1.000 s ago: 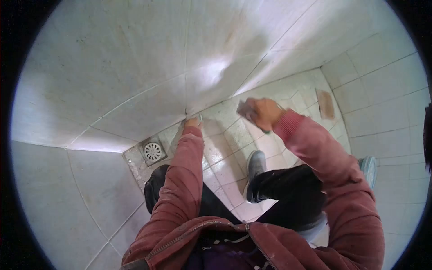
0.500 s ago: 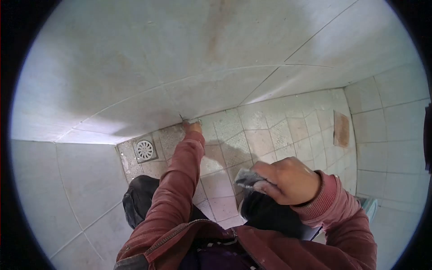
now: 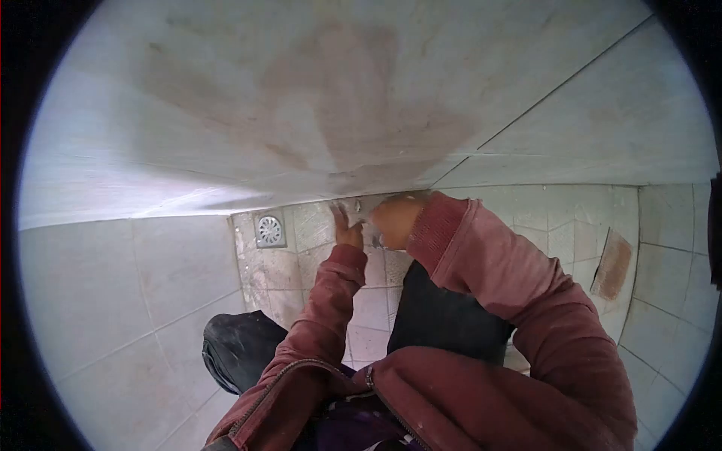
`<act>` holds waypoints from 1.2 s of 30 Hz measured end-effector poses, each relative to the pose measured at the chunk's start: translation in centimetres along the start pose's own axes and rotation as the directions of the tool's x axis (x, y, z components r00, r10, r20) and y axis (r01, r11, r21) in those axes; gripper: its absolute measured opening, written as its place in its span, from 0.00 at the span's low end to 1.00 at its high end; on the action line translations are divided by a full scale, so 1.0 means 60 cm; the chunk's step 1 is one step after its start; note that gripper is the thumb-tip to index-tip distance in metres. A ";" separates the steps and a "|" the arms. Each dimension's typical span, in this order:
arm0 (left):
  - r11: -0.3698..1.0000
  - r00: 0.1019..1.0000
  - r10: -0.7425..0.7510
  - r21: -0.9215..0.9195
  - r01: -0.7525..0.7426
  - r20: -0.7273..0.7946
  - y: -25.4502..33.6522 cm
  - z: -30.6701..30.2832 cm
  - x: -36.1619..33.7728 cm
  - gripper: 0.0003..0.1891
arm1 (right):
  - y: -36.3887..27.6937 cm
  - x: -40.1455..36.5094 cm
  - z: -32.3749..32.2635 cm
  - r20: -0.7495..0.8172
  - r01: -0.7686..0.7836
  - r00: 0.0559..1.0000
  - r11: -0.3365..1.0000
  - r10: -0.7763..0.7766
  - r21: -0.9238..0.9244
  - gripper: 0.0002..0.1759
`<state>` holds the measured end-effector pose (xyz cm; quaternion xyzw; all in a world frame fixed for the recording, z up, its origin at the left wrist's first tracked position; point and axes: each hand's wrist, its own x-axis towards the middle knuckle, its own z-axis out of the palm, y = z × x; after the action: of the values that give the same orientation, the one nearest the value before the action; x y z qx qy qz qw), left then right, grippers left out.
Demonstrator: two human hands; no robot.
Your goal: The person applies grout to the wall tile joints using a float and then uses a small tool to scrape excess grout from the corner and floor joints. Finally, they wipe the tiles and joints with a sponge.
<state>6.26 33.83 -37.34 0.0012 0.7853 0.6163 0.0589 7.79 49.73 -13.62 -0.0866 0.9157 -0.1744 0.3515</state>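
Note:
Low at the foot of the tiled wall (image 3: 361, 98), both my hands are close together over the tiled floor (image 3: 370, 307). My left hand (image 3: 348, 228) has its fingers stretched out and apart, the tips near the joint between wall and floor. Just to its right, my right hand (image 3: 400, 219) is closed, its fingers mostly turned away from view. A little of a crumpled grey cloth (image 3: 378, 240) shows beneath that hand; the rest is hidden. Small light bits (image 3: 358, 206) lie on the floor by the fingers, too small to name.
A round-grated floor drain (image 3: 270, 231) sits left of my hands near the corner. To the right, a brownish rectangular piece (image 3: 613, 264) leans or lies by the side wall (image 3: 671, 255). My dark-trousered knees (image 3: 239, 346) are on either side of my left arm.
My right hand has swung from near my knee forward and left to the wall's foot, beside my left hand. My left hand's fingers now show spread. The view has shifted.

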 end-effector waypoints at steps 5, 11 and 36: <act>0.928 0.929 -0.371 0.053 0.370 0.012 0.014 -0.006 0.040 0.25 | -0.003 -0.017 -0.042 -0.207 0.231 0.959 0.956 -0.193 0.182 0.17; 0.691 0.747 -0.663 -0.339 0.638 0.055 0.016 0.021 0.114 0.17 | 0.055 -0.055 -0.049 -0.401 0.509 0.857 0.656 -0.324 0.558 0.18; 0.406 0.510 0.857 0.521 -0.751 0.067 0.597 -0.388 0.049 0.25 | 0.122 0.235 0.268 0.136 0.053 0.939 -0.523 0.316 0.851 0.15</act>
<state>-1.38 20.12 2.50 0.3303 0.8138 0.3437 -0.3323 7.96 48.38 -36.18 0.4066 0.3357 -0.8329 0.1681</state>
